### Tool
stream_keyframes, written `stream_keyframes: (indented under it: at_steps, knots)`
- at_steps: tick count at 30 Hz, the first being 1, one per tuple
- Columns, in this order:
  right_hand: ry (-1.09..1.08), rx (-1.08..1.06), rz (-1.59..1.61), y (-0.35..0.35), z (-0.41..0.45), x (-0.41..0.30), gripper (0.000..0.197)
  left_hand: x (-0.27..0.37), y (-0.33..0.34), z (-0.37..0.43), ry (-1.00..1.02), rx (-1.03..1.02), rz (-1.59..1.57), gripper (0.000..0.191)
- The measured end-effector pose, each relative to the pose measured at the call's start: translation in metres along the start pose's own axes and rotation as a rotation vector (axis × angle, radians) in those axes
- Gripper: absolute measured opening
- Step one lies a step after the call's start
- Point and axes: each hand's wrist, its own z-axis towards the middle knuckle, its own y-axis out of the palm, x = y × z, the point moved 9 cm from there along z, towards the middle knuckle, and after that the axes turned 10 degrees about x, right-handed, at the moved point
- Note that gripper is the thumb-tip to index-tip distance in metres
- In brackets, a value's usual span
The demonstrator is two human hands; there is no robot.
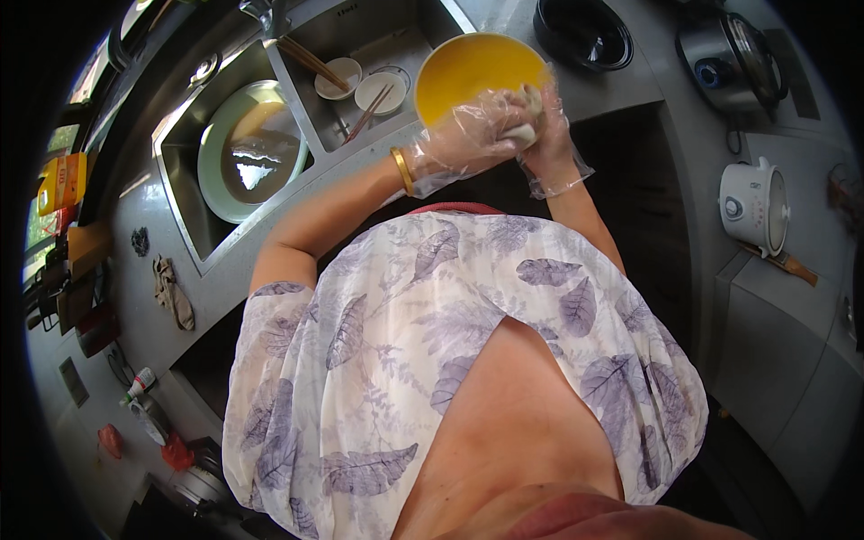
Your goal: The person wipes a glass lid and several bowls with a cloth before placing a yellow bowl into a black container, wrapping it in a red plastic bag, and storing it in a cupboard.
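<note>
My left hand (pixel 476 128), in a clear plastic glove with a gold bracelet at the wrist, is closed around a pale, soft lump (pixel 518 136); whether it is cloth or dough cannot be told. My right hand (pixel 548 138), gloved too, is pressed against the same lump from the right, its fingers partly hidden and blurred. Both hands are together at the near right rim of a large bowl with a yellow inside (pixel 472 71). The bowl rests at the edge of the counter and sink, partly covered by my left hand.
Left, a pale green basin of cloudy water (pixel 206 172) sits in one steel sink bowl. The other (pixel 412 30) holds small white bowls (pixel 388 84) and chopsticks (pixel 307 57). A black pot (pixel 584 30), cookers (pixel 752 209) and a crumpled rag (pixel 172 293) lie around.
</note>
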Motion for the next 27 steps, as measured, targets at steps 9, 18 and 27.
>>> stream_keyframes:
  at_steps: [9, 18, 27]
  knots:
    - [0.021, 0.029, -0.153, -0.008, -0.004, 0.007, 0.04, -0.034, -0.023, -0.007, 0.276, 0.118, 0.699, 0.023]
    - [-0.032, 0.214, -0.1, -0.024, -0.016, -0.019, 0.04, -0.01, -0.007, -0.006, -0.25, -0.25, 0.008, 0.019]
    - [-0.045, 0.285, -0.369, -0.039, -0.034, -0.088, 0.043, -0.037, -0.096, -0.029, -0.8, 0.063, 0.0, 0.026]
